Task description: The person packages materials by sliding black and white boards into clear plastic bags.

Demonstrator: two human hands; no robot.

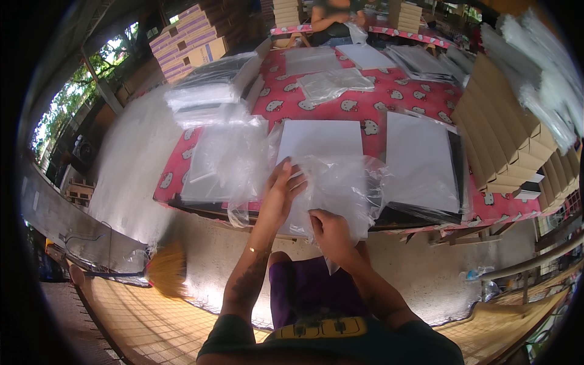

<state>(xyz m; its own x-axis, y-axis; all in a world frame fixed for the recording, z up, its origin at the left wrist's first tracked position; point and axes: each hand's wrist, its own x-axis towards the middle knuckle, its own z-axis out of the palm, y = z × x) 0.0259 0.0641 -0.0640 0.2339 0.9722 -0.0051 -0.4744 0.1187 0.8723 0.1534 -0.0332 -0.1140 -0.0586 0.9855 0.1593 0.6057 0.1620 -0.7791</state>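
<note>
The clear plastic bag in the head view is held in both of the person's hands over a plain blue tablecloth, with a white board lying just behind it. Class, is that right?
Not quite. The head view shows the tablecloth is red with a white cartoon-cat pattern, not plain blue. The rest stands: the left hand and right hand both hold the clear plastic bag, with a white board lying just behind it.

A red patterned tablecloth (377, 97) is being spread over the table. Flattened brown cardboard boxes (505, 140) are being kept stacked at the right, and pink-and-white cartons (191, 36) are being stored at the back left. A straw broom (165, 267) is being left on the floor. Another person (333, 18) is being seated at the far side.
</note>
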